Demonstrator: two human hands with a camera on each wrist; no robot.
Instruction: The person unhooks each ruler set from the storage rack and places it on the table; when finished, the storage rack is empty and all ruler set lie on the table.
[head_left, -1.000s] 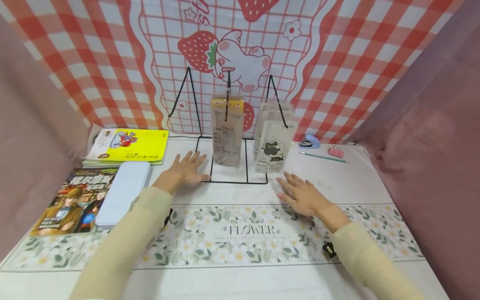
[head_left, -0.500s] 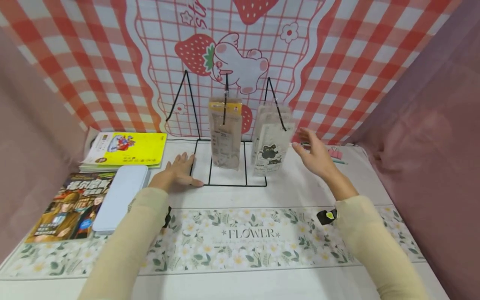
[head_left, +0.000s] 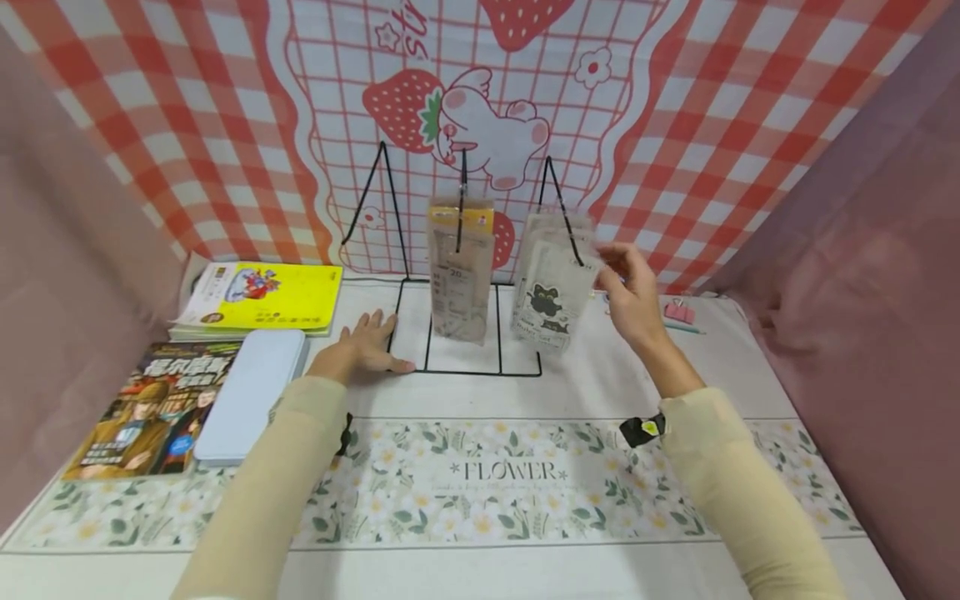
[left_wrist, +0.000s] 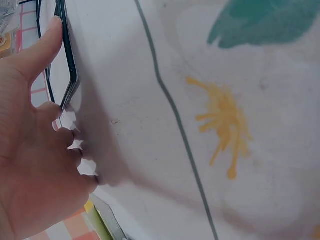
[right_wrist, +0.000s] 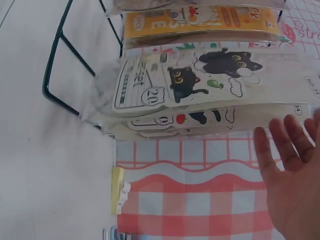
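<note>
Ruler packs (head_left: 551,292) are hung from the one o'clock hook (head_left: 566,215) of the wire rack (head_left: 480,374); the rack's base corner at eight o'clock is touched by the spread left hand (head_left: 365,343). The right hand (head_left: 633,296) is held at the packs' two o'clock edge; whether anything is pinched cannot be told (the thumb is hidden in the right wrist view). The packs look light, stiff and slippery, probably best gripped by the side edges.

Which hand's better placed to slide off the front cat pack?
Right, I'd say: the right hand is beside the front cat pack; the left hand rests at the opposite side of the rack.
</note>
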